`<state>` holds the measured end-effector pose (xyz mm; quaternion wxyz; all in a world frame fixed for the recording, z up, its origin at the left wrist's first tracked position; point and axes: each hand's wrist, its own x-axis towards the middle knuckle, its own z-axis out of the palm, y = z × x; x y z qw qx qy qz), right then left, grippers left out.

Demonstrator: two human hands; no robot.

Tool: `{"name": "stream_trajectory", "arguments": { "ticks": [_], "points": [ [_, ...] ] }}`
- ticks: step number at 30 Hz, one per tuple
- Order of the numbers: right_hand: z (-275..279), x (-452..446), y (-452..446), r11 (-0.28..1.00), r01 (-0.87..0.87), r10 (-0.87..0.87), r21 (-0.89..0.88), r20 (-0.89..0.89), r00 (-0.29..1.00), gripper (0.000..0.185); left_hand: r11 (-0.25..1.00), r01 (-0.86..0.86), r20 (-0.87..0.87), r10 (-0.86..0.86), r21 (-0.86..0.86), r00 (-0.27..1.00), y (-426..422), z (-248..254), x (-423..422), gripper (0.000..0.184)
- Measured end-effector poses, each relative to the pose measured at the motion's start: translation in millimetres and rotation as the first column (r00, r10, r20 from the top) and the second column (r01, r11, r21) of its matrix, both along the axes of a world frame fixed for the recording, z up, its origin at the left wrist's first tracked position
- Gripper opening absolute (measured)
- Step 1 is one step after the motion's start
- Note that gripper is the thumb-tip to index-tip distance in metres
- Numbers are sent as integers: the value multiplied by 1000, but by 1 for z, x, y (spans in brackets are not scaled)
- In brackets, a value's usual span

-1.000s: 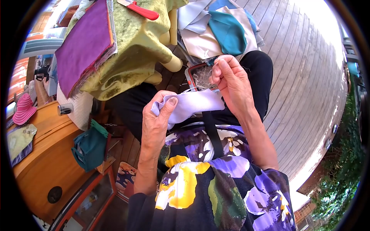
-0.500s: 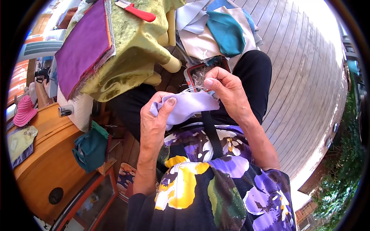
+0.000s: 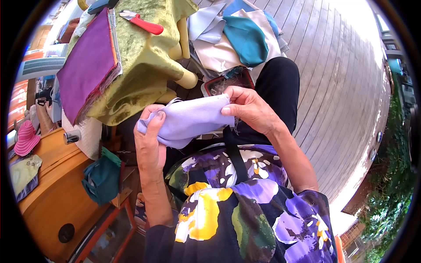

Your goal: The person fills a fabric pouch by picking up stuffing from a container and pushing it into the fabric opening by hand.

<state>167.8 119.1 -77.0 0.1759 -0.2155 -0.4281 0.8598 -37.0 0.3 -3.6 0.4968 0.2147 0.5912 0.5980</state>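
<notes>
A lavender cloth (image 3: 193, 118) is stretched between my two hands above my lap, with loose threads along its upper edge. My left hand (image 3: 151, 129) grips its bunched left end, thumb on top. With thumb and fingers pinched together, my right hand (image 3: 247, 109) holds the right end. Frayed threads hang beneath that pinch. Just beyond the cloth is a red-rimmed tray (image 3: 251, 79) with loose threads in it, partly covered by my right hand.
Scissors or a cutter with a red handle (image 3: 151, 26) lie on a green velvet cloth (image 3: 144, 57), near a purple fabric stack (image 3: 87, 61). Teal fabric (image 3: 247, 39) tops white cloth ahead. A teal bag (image 3: 101, 177) and wooden furniture (image 3: 52, 184) are at left.
My right hand has come down from pulling at threads above the cloth and now pinches its right end. The cloth is spread wider, and my left hand has shifted left.
</notes>
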Motion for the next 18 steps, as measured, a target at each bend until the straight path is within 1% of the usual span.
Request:
{"name": "stream_trajectory", "arguments": {
  "ticks": [1,3,4,5,6,7,9,10,11,12,13,14,15,17,18],
  "points": [
    [1,0,0,991,122,-123,-63,-21,992,16,999,36,-14,-37,-30,999,-4,-1,-6,23],
    [9,-1,0,990,136,-137,-48,-8,991,14,959,266,15,-266,-93,964,-5,-1,-10,35],
    [15,-6,0,996,92,-92,-10,-3,996,14,926,370,24,-370,-71,929,-2,3,-3,51],
    [19,-11,-2,999,43,-43,28,1,999,13,902,431,54,-431,-2,901,2,2,3,64],
    [20,-17,-3,984,37,-38,175,1,999,10,891,453,-26,-454,-23,891,4,-1,9,58],
    [27,-21,-3,972,-21,10,233,49,999,9,881,471,-104,-474,-48,875,6,-4,14,53],
    [46,-26,0,888,-11,-59,460,138,989,9,875,435,-47,-454,-210,890,8,-11,19,35],
    [44,-29,2,924,108,-155,367,103,983,12,857,425,-257,-498,-291,828,9,-9,19,18],
    [39,-31,6,936,228,-257,267,79,963,15,858,426,-259,-498,-287,827,9,-11,19,18],
    [32,-30,12,947,299,-306,114,45,951,16,925,355,-47,-364,-134,930,6,-15,19,18],
    [27,-27,17,919,394,-394,21,49,918,14,972,236,192,-230,-4,954,4,-15,20,19],
    [25,-24,20,905,425,-424,-15,53,904,13,982,191,218,-187,1,958,3,-14,23,22],
    [23,-21,22,890,453,-450,-52,56,891,13,982,187,218,-183,1,959,2,-15,22,22],
    [17,-17,22,889,454,-450,-69,59,891,13,987,144,306,-157,65,939,-1,-18,20,27],
    [17,-14,20,901,425,-424,-85,29,905,14,988,143,308,-156,62,939,-2,-18,19,27]
  ]
}}
